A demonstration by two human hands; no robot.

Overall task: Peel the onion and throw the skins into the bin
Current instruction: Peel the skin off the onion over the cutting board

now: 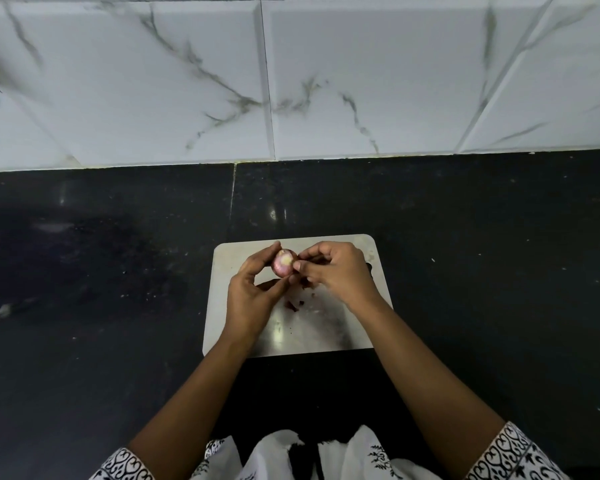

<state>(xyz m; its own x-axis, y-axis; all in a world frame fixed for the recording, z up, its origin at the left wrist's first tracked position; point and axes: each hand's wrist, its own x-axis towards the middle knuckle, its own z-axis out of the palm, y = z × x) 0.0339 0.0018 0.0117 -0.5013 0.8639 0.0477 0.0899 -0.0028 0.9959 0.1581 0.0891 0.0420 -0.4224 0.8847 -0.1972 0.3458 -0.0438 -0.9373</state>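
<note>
**Onion held over the board, both hands on it**

The thumb and fingers of my left hand (253,292) curl round the onion (284,262), holding it over the far part of the board. My right hand (336,271) pinches thumb and forefinger against the onion's right edge, with the other fingers curled in behind. I cannot tell whether they nip a strip of skin or the bulb itself.

Under the hands lies a pale cutting board (326,327) with a few dark red skin scraps (293,304) near its middle. A dark shape (369,268) pokes out beside my right hand, mostly covered, and I cannot name it. The board sits on a black counter (465,271) backed by white marbled wall tiles (326,81).

The onion is small and pinkish-purple, its pale yellowish end facing the camera.
</note>
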